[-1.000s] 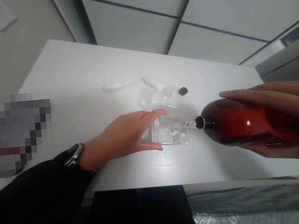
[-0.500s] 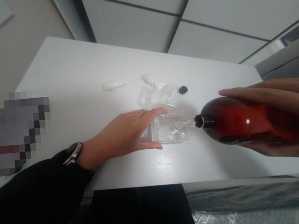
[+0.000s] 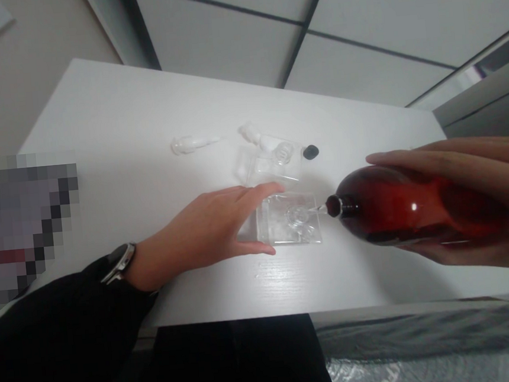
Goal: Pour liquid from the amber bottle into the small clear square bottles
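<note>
1. Pouring is under way in the head view: the right hand [image 3: 474,207] has its grip clamped around a dark red translucent bottle [image 3: 412,210], laid almost level, fingers along its top and underside, its narrow mouth pointing left.
2. A thin clear stream leaves that mouth and falls into the round opening of a clear square plastic container [image 3: 284,227], which stands on the white counter [image 3: 111,138] near its front edge, just left of the bottle's mouth.
3. The left hand [image 3: 213,230] has its grip closed on the container's left side, thumb along the near edge and fingers over the far one; a dark sleeve and a wristwatch [image 3: 118,261] show behind it.
4. Farther back, a second clear square container [image 3: 272,160] stands just behind the first, with a small black cap [image 3: 310,151] to its right and a white pump nozzle [image 3: 190,143] lying well to its left.
5. To do this well, I judge the mouth should sit close above the opening, the tilt stay gentle so the stream remains thin, and the left hand keep the light container from sliding.
6. How full the container is cannot be read through the clear plastic.
</note>
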Tool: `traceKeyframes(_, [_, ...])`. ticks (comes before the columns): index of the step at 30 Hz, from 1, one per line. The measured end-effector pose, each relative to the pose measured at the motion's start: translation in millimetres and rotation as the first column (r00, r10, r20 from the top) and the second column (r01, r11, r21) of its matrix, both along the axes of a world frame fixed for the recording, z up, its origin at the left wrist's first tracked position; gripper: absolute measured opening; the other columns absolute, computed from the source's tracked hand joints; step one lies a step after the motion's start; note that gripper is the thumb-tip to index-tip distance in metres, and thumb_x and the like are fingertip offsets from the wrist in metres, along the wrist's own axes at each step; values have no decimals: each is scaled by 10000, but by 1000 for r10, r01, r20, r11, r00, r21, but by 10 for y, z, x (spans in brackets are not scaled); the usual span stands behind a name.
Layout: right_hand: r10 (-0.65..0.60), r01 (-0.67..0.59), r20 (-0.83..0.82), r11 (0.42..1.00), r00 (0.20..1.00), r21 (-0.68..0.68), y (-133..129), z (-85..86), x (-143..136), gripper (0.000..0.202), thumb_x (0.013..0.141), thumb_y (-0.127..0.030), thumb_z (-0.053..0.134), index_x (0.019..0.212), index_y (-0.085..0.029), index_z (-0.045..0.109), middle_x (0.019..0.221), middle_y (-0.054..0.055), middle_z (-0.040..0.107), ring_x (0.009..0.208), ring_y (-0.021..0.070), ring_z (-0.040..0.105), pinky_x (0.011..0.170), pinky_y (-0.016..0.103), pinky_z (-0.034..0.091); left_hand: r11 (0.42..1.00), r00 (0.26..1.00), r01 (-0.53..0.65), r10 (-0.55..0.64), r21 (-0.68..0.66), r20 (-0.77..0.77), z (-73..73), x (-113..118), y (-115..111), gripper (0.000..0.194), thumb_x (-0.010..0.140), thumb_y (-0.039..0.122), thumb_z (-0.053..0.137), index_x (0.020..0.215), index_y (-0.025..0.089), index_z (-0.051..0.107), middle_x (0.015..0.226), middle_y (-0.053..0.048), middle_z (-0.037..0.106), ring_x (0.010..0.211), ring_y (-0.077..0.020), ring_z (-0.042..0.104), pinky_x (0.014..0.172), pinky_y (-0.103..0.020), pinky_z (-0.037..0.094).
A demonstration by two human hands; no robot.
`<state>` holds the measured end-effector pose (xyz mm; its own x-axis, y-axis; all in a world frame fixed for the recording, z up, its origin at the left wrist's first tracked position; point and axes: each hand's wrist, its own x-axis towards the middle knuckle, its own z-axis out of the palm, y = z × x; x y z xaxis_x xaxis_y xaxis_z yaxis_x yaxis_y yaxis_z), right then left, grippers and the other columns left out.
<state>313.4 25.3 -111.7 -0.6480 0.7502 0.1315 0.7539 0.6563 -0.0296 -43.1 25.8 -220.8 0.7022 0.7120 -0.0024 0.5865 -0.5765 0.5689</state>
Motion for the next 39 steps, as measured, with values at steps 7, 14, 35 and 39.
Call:
traceKeyframes(7, [32, -36, -104, 999, 994, -36, -67, -144, -241, 725, 941, -748, 622, 1584, -428, 522, 1177, 11, 818, 795, 259, 781, 609, 390, 612, 1000, 999, 15, -16, 24, 52, -2, -17, 12, 797, 914, 526, 842, 1565, 253, 473, 1516, -130, 681, 1342, -317, 701, 1082, -385, 559])
traceKeyframes(14, [-14, 9, -615, 1000, 789, -12, -62, -572, -316, 932, 729, -554, 959, 1553, -400, 552, 1448, 41, 712, 1270, 344, 723, 1028, 513, 643, 997, 998, -27, 31, 71, -52, 181, -89, -81, 713, 915, 395, 838, 1503, 213, 479, 1478, -138, 684, 1331, -310, 705, 1094, -435, 595])
traceKeyframes(35, [-59, 190, -882, 981, 467, 35, 300, -1236, -280, 835, 705, -498, 960, 1428, -255, 619, 1288, 125, 754, 996, 302, 753, 862, 458, 651, 966, 908, -208, 249, 152, -337, 839, -609, -135, 801, 960, 487, 768, 1622, 252, 384, 1715, -178, 437, 1619, -319, 424, 1342, -554, 353])
traceKeyframes(39, [-45, 191, -875, 980, 483, 55, 290, -1223, -290, 808, 727, -463, 948, 1431, -237, 622, 1288, 124, 769, 1019, 299, 767, 883, 435, 648, 971, 915, -167, 218, 173, -341, 913, -533, -132, 575, 986, 473, 752, 1488, 265, 564, 1669, -155, 478, 1569, -320, 489, 1285, -553, 439])
